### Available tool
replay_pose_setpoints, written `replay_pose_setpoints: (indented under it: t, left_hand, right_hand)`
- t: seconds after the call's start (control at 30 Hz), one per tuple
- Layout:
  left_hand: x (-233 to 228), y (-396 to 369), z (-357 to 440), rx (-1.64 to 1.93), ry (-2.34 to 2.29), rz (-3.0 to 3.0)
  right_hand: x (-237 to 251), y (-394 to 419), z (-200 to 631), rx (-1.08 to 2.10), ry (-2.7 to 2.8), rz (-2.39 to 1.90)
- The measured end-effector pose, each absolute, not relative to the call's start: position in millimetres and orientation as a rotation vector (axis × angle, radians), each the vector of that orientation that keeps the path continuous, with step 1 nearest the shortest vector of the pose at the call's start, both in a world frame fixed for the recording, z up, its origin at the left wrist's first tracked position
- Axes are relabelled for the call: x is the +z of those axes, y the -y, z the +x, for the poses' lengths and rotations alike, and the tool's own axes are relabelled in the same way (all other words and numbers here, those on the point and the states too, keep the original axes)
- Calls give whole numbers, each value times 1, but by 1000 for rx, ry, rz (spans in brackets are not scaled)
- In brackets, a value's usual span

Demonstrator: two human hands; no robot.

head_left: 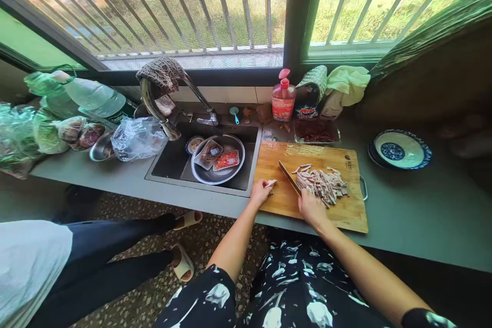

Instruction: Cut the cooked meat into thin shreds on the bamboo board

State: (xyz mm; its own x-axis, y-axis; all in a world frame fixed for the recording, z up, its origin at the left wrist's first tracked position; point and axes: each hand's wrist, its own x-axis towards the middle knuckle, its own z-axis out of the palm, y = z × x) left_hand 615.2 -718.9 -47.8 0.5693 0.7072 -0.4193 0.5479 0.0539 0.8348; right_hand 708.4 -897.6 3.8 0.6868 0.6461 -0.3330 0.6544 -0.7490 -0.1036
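My right hand point(310, 207) is closed around a knife point(289, 177), its blade angled up and to the left over the wooden cutting board point(326, 158). To the right of the blade lies a heap of pale sliced meat strips point(321, 184), with a few loose strips at its upper left. At the board's left edge, my left hand point(260, 193) pinches a small pale piece of meat point(270, 183), apart from the knife.
Left of the board is a sink point(161, 166) holding a metal bowl point(219, 180) with packaged food. Behind the board stand a pink pump bottle point(283, 98) and a tray of dark red meat point(317, 132). Blue-patterned bowls point(402, 148) sit right. Another person point(34, 261) stands at left.
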Motion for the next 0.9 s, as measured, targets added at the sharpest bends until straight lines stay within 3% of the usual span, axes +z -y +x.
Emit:
replay_pose_setpoints:
  t: [0.23, 0.43, 0.67, 0.9]
  left_hand:
    - [-16, 703, 587, 217, -864, 759]
    - [8, 710, 562, 479, -888, 775]
    - [41, 729, 559, 624, -974, 973]
    - [49, 706, 537, 660, -1025, 1281]
  right_hand:
    - [-16, 877, 689, -398, -1185, 2900]
    - [-20, 881, 696, -337, -1268, 2921]
    - [41, 812, 693, -737, -2377, 2949]
    - [56, 754, 681, -1194, -2436, 2741]
